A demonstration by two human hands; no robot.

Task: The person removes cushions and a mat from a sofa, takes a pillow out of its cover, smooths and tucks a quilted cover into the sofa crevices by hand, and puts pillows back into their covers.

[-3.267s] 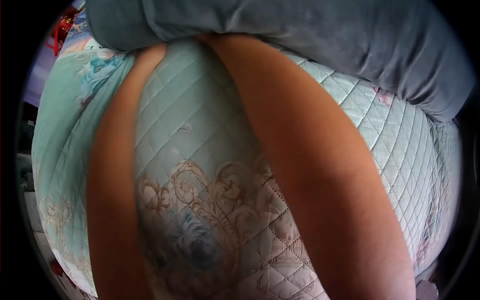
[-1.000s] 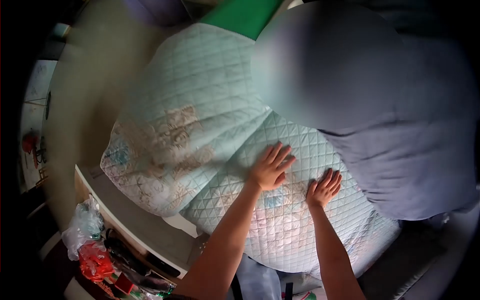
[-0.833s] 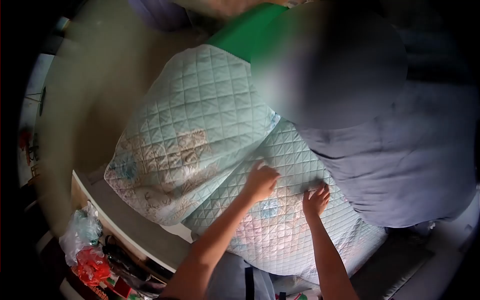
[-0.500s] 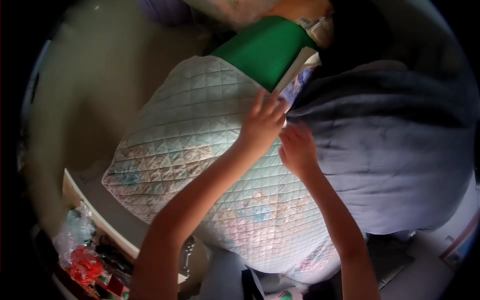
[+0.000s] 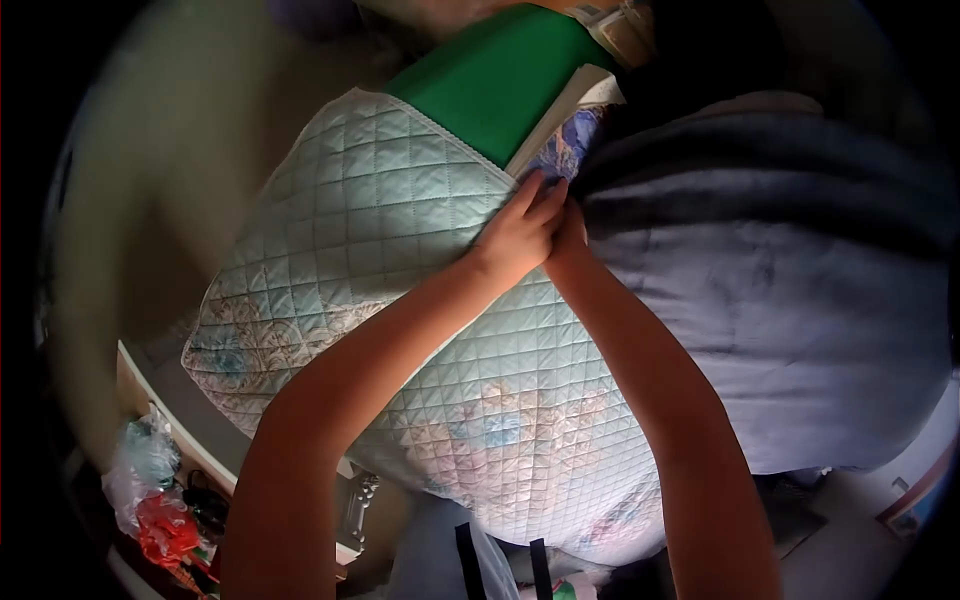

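Observation:
A pale green quilted cover (image 5: 400,240) with floral patches spreads over a bed-like surface. Its stitched corner lies over a plain green panel (image 5: 490,90) and a blue patterned cloth (image 5: 565,150). My left hand (image 5: 522,235) is closed on the quilt's edge near this corner, its fingertips beside the blue cloth. Tight against it, my right hand (image 5: 570,232) is curled at the same edge, its fingers pressed together and partly hidden. Grey-blue bedding (image 5: 760,300) bulges just right of both hands.
At the lower left, a pale-edged drawer or shelf (image 5: 185,430) stands near a red plastic bag (image 5: 165,525) and a clear plastic bag (image 5: 145,460). A beige bundle (image 5: 620,30) sits at the top. Dark cloth fills the upper right.
My left hand's spread fingers have closed at the quilt edge. My right hand has moved up and left against it. The view has shifted slightly, and the quilt corner looks flatter.

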